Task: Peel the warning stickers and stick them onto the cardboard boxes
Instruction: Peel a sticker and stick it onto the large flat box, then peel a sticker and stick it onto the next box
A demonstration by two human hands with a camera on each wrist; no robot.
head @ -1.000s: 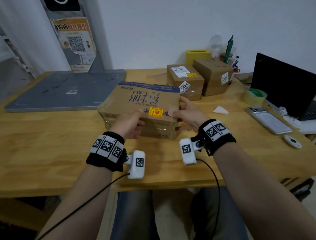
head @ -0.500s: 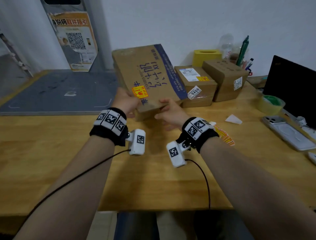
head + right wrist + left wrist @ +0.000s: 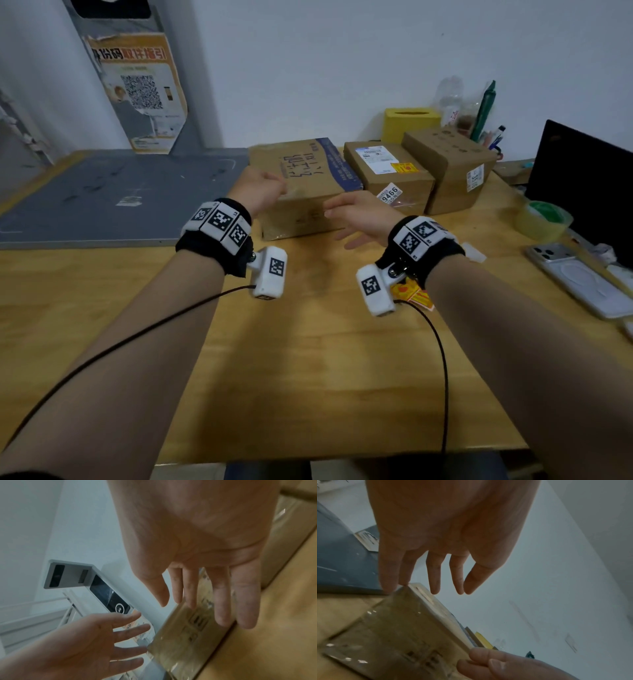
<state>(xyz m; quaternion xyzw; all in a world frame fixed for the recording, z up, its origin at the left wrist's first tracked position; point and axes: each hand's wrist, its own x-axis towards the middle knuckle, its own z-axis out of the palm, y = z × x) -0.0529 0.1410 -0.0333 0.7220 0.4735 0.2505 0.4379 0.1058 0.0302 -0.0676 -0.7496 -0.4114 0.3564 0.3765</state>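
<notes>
In the head view, a large box (image 3: 301,185) lay flat on the table (image 3: 308,377), at its far side, just beside a second box (image 3: 387,171) bearing a yellow sticker (image 3: 405,167) on its top, with a third box (image 3: 448,164) to the right of that. The left hand (image 3: 258,190) hovered at the large box's near left corner and the right hand (image 3: 363,216) at its near right edge, neither gripping it. A sheet of stickers (image 3: 411,293) lay on the table, partly hidden under the right wrist. A phone (image 3: 579,277) and a tape roll (image 3: 543,219) sat further right. In the left wrist view, the left hand (image 3: 447,536) was spread, fingers (image 3: 435,577) straight and holding nothing, its outer fingertip at or just over the box (image 3: 399,628) corner; contact could not be told. The right hand's fingers showed at the lower edge. In the right wrist view, the right hand (image 3: 202,547) was wide open with straight fingers over the taped box face (image 3: 193,635), and the left hand (image 3: 82,645) was likewise spread and empty.
</notes>
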